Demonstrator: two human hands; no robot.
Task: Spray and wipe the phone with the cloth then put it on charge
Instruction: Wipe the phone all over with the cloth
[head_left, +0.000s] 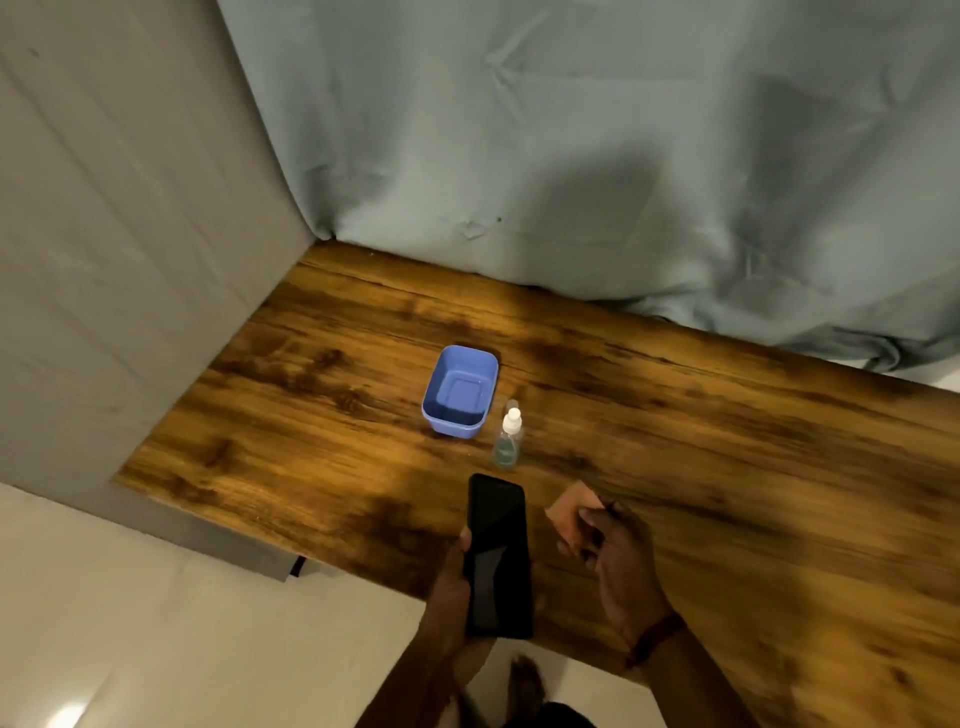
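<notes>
From my feed, far left is a grey fabric panel (104, 260) meeting the tabletop's (727, 467) left edge, with pale floor (156, 623) below it. The tabletop's left corner is bare wood, plenty of open room there. Next over, a blue tub (451, 425) sits mid-tabletop, open side up; I see nothing inside it. Just right of it and slightly nearer stands the spray bottle (508, 439), upright, white top, close to the tub, but I can't tell if they touch. Left hand (452, 582) comes up from below the near edge and grasps the phone (497, 551): thumb curled over its left long edge, fingers hidden behind it. The phone is off the wood, over the near tabletop edge, dark screen up, long axis pointing away from me toward the bottle, well short of it. Right hand (621, 561) is beside the phone with a clear gap, forearm angling in from lower right over the tabletop, a band (657, 634) on the wrist. Its fingers are curled and pinch a small pinkish cloth (571, 512) that sticks up and left from the fingertips; cloth not touching the phone. Right of that hand it's long bare wood. A grey-green sheet (571, 156) drapes along the far edge.
</notes>
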